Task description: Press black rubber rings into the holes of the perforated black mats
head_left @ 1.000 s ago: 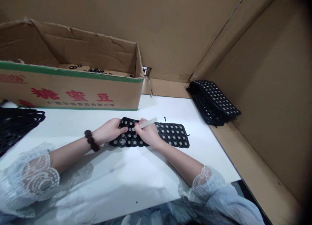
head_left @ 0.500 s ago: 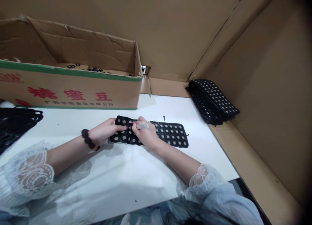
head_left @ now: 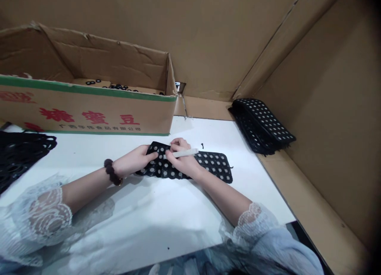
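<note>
A long black strip with rows of pale round dots (head_left: pixel 212 164) lies across the white tabletop. Its left end is pinched by my left hand (head_left: pixel 135 160), thumb on top, and that end is slightly raised. My right hand (head_left: pixel 184 160) is closed around a white pen-like tool (head_left: pixel 187 152), whose tip points left at the strip near my left thumb. The middle of the strip is partly hidden under my right hand.
A cardboard box (head_left: pixel 104 108) holding small black rings stands at the back left. Black netted pieces (head_left: pixel 24 156) lie at the left edge. Folded dotted black strips (head_left: pixel 262 124) lean by the cardboard wall (head_left: pixel 336 120) at the right.
The white tool has tilted and more of its length shows. My right hand has shifted slightly right, its fingers more raised. The whole view has also shifted a little.
</note>
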`<state>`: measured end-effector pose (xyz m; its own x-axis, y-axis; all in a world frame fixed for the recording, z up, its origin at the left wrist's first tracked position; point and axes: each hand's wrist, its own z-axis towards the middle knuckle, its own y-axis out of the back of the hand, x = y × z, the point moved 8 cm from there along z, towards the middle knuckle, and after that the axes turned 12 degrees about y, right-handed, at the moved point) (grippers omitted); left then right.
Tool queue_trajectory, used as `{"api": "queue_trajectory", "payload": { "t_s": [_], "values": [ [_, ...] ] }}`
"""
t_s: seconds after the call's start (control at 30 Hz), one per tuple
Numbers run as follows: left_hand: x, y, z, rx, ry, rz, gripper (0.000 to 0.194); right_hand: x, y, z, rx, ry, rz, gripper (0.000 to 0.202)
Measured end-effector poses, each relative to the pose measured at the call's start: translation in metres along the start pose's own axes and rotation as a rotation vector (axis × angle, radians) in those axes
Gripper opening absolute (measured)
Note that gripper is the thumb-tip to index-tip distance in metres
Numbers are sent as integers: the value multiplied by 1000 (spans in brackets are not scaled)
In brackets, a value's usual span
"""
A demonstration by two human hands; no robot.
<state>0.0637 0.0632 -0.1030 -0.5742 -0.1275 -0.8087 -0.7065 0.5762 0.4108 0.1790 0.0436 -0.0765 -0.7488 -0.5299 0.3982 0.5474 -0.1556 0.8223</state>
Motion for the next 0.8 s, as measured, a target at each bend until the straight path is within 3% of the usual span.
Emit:
{"api": "queue_trajectory", "payload": {
  "t_s": [0.1,0.23,0.37,0.6,0.8],
  "values": [
    [-10,1,-5,-87,-89,89,37,1,-1,0,84,44,121,26],
    [-14,8,-11,-261,-104,228,32,7,-2,-4,226,137,228,29],
    [-17,5,-17,-331,-161,320,28,11,-2,-7,307,176,176,25],
    [-26,4,-34,-527,-205,396,12,25,-8,-5,247,140,-296,18],
    [-27,4,-41,-591,-166,390,13,29,-12,0,188,94,-397,15]
  ]
}}
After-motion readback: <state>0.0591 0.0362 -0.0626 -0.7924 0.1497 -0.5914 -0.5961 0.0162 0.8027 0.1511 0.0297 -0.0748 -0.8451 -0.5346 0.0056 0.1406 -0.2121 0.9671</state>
